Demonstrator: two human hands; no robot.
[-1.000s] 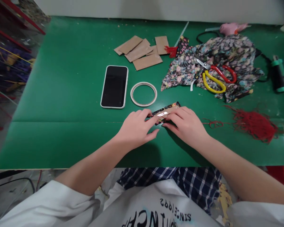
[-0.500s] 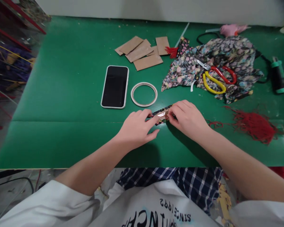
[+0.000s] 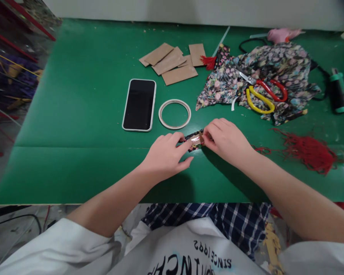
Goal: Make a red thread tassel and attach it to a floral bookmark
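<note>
A small fabric-covered card (image 3: 195, 139) with a floral print and a shiny strip lies on the green table (image 3: 83, 114). My left hand (image 3: 166, 156) rests on the table, its fingertips pressed on the card's left end. Curled over the card's right end, my right hand (image 3: 226, 141) has its fingers pinched together on it and hides that half. A tape ring (image 3: 174, 114) lies just beyond the hands, and a phone (image 3: 139, 104) lies face down to its left.
Several brown card pieces (image 3: 173, 61) lie at the back. Floral cloth (image 3: 260, 76) at the right carries red and yellow scissors (image 3: 260, 93). Red tassel thread (image 3: 306, 151) sits at the right, a green-capped tool (image 3: 338, 91) at the far right edge.
My right hand has slid left along the card and curled over it, covering more of it. The left hand has stayed in place.
</note>
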